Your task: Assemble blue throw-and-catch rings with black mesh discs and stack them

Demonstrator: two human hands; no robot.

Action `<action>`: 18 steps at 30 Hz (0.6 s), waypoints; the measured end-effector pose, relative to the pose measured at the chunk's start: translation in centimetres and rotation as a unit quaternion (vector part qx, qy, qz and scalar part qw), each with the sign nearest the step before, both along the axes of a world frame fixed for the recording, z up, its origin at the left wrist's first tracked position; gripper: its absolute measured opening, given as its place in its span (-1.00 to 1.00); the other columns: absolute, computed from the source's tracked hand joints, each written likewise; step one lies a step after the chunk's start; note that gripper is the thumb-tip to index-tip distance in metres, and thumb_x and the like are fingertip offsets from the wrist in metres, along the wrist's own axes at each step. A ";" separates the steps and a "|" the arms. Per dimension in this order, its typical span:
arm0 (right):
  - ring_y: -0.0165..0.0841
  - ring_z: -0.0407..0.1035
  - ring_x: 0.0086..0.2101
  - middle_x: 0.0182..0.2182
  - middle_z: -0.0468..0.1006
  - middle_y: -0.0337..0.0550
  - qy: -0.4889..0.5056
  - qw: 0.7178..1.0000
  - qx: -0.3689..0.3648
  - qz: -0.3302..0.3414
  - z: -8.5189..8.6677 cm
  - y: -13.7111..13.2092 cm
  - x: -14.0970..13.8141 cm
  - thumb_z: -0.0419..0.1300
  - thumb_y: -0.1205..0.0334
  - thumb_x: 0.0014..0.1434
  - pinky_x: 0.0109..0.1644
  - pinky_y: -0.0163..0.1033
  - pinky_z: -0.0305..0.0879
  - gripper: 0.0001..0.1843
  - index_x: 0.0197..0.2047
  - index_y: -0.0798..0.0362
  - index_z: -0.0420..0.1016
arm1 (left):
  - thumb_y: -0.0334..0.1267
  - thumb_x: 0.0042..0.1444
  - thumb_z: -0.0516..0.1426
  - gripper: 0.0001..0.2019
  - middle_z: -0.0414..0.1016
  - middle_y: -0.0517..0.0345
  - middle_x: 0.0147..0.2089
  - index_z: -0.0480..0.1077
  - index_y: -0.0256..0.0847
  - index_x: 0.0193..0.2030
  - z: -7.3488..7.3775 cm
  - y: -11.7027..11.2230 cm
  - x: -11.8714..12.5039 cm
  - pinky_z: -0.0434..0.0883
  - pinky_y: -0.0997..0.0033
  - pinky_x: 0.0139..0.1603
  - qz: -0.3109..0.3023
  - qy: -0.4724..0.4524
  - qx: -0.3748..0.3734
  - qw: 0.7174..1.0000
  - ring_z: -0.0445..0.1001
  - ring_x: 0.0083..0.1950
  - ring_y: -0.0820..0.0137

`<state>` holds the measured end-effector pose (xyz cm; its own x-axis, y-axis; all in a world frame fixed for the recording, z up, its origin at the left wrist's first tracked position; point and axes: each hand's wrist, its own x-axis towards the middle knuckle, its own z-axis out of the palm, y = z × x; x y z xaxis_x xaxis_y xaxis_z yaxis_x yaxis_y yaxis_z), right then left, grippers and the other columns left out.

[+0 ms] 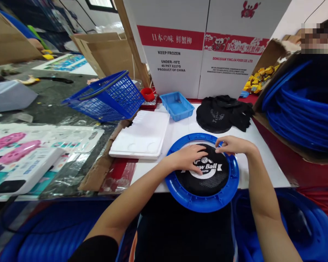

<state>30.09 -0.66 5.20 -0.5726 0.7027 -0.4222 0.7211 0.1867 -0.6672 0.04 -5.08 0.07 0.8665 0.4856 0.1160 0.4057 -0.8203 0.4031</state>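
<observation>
A blue plastic ring (180, 189) lies on the white board at the table's near edge. A black mesh net (207, 182) with a white "Ball" logo is stretched inside it. My left hand (187, 157) lies on the net's upper left part, fingers flat and pressing down. My right hand (231, 145) is at the ring's far rim, its fingers pinched together on the net's edge.
A heap of black nets (221, 112) lies behind the ring. A small blue tray (177, 105), a white foam tray (142, 134) and a tilted blue basket (109, 96) stand to the left. Stacked blue rings (303, 105) fill a carton on the right. Big white cartons (196, 47) stand behind.
</observation>
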 end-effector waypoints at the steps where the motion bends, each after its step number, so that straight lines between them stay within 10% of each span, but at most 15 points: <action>1: -0.32 0.45 -0.49 -0.46 0.58 -0.26 0.009 0.997 0.072 -0.028 -0.4 0.1 -0.2 0.36 -0.22 0.26 -0.44 -0.27 0.32 -0.47 0.06 0.03 0.52 | 0.16 0.23 0.36 -0.16 0.22 -0.36 0.59 0.33 -0.25 0.51 -0.1 0.1 -0.1 0.21 -0.14 0.56 -0.002 0.007 -0.013 1.000 0.23 0.60 -0.13; 4: -0.14 0.54 -0.16 -0.09 0.63 -0.03 -0.019 0.968 0.243 -0.063 -1.8 0.5 -0.8 0.46 -0.01 0.18 -0.11 -0.12 0.46 -0.45 0.16 0.02 0.50 | 0.21 0.22 0.36 -0.10 0.07 -0.37 0.66 0.28 -0.25 0.55 -0.1 0.4 -0.4 0.06 -0.18 0.64 0.001 0.031 -0.040 0.999 0.06 0.68 -0.12; 11: 0.05 0.47 0.07 0.11 0.53 0.13 -0.055 0.935 0.350 -0.023 -4.3 0.9 -2.8 0.25 0.18 0.36 0.14 0.11 0.49 -0.54 0.29 0.01 0.49 | 0.30 0.16 0.36 -0.03 -0.09 -0.29 0.71 0.23 -0.12 0.59 0.0 0.8 -0.5 -0.15 -0.32 0.66 0.018 0.062 -0.054 0.996 -0.11 0.72 -0.14; 18: 0.14 0.12 0.43 0.42 0.32 0.15 0.020 0.898 0.439 0.000 -4.7 0.6 -4.0 0.28 0.10 0.41 0.50 0.32 0.17 -0.79 0.00 0.01 0.63 | 0.01 0.49 0.13 -0.51 0.37 -0.29 0.48 0.42 -0.27 0.38 0.9 0.9 0.0 0.33 -0.06 0.45 0.096 0.033 0.066 0.993 0.37 0.46 -0.02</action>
